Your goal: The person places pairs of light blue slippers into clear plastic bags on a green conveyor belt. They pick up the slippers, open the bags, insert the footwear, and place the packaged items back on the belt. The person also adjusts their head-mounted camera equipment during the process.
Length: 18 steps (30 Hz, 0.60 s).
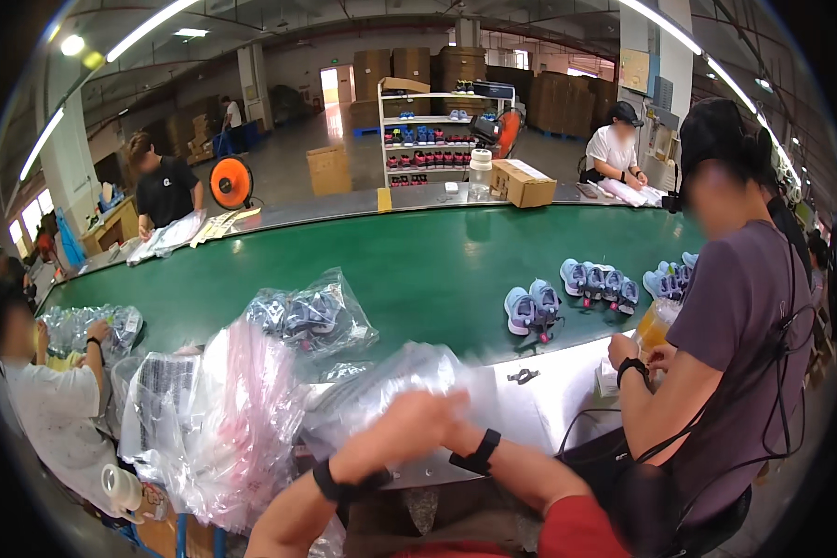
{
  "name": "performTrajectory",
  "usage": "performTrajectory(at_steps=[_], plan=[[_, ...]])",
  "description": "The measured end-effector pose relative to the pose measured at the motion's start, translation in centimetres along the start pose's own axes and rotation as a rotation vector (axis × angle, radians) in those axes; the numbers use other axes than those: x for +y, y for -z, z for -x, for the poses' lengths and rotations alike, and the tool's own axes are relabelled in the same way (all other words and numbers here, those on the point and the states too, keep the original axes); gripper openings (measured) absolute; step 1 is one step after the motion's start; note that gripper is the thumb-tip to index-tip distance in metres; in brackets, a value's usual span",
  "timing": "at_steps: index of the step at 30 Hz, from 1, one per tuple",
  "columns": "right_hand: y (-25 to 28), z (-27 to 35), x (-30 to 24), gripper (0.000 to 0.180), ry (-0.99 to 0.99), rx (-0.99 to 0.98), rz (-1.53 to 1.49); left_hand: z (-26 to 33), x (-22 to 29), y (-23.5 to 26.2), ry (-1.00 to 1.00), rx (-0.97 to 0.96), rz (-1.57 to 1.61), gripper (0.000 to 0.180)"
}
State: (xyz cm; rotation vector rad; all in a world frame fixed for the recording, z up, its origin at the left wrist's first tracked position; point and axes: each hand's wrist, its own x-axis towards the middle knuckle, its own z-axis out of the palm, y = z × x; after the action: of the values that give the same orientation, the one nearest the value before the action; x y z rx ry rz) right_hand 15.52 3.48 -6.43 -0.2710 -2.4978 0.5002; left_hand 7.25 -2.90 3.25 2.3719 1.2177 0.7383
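My left hand (411, 420) reaches in from the lower left, a black band on its wrist, and crosses in front of my right hand (456, 433), which also wears a black band. Motion smears both hands and they overlap, so their fingers and any grip are hard to make out. Just beyond them, clear plastic bags (414, 372) lie over the pale work surface (553, 395), blurred at the upper edge. A clear bag with light blue shoes (312, 312) in it sits on the green conveyor belt (391, 246), ahead and to the left.
A large heap of clear and pinkish plastic bags (242, 400) stands left of my hands. Several blue shoes (532, 307) rest on the belt to the right. A small dark piece (524, 376) lies on the work surface. Co-workers stand close at left (56, 409) and right (744, 307).
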Motion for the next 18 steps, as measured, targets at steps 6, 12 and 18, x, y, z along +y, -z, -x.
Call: performTrajectory(at_steps=[6,12,18], plan=[[2.7,-4.2,0.2,0.026,-0.377,0.043,0.475,6.6,-1.5,1.1,0.398,0.552,0.209,0.009],[1.5,-7.5,5.6,0.020,-0.410,0.272,0.457,3.7,-2.3,-0.9,0.357,0.521,0.221,0.013],[-2.2,-14.2,13.3,0.013,-0.295,0.387,0.478,3.3,-3.7,1.0,0.498,0.680,0.495,0.020]])
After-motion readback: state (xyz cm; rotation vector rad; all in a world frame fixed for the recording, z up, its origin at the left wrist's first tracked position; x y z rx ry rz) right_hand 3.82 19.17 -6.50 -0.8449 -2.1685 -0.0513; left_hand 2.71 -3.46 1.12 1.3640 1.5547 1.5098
